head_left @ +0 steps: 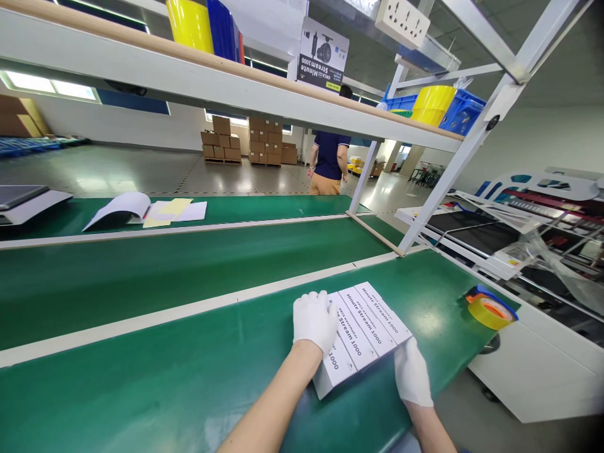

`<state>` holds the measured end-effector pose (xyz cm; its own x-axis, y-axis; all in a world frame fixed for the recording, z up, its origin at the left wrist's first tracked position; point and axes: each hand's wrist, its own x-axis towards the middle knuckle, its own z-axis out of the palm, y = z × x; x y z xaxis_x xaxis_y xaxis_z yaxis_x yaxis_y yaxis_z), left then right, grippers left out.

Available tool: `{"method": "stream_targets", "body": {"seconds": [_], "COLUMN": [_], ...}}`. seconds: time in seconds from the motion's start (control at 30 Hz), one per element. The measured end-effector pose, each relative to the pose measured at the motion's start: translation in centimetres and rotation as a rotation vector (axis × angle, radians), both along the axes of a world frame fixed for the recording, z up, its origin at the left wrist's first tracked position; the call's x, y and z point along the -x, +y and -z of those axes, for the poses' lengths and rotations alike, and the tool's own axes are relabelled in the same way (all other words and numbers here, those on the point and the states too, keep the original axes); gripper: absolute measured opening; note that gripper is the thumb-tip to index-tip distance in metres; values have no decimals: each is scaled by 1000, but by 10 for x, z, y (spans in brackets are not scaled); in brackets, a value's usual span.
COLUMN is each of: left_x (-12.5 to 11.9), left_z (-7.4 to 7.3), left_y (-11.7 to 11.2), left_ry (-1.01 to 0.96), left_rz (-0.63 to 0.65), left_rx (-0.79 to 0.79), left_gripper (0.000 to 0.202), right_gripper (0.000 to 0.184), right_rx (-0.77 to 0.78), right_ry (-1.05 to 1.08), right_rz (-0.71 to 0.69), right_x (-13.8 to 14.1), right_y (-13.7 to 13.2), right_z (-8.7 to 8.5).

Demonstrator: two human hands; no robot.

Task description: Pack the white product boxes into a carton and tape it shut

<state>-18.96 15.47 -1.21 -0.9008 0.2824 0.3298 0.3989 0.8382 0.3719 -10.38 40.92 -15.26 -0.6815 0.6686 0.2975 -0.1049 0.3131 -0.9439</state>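
Note:
Several white cartons printed "Minute Stream 1000" sit side by side in a tight row on the green work surface. My left hand, in a white glove, clasps the left end of the row, with its fingers over the top of the leftmost carton. At the right end, my gloved right hand presses against the near right corner; part of its fingers is hidden behind the cartons. Between them the two hands hold the row together.
A tape dispenser with yellow tape lies near the table's right edge. A shelf on white posts crosses above. Open papers lie at the back. Beyond stand a person and stacked brown cartons.

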Motion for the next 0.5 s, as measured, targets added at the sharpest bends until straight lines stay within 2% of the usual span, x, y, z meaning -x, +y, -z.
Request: {"method": "stream_targets", "body": {"seconds": [0.33, 0.5], "left_x": [0, 1], "left_z": [0, 2], "left_y": [0, 0], "left_ry": [-7, 1], "left_rz": [-2, -1], "left_rx": [5, -1], "left_gripper": [23, 24], "right_gripper": [78, 83], "right_rx": [-192, -154], "right_ry": [-17, -67], "right_rz": [64, 62], "right_x": [-2, -3], "right_y": [1, 3], "right_z": [-1, 0]}}
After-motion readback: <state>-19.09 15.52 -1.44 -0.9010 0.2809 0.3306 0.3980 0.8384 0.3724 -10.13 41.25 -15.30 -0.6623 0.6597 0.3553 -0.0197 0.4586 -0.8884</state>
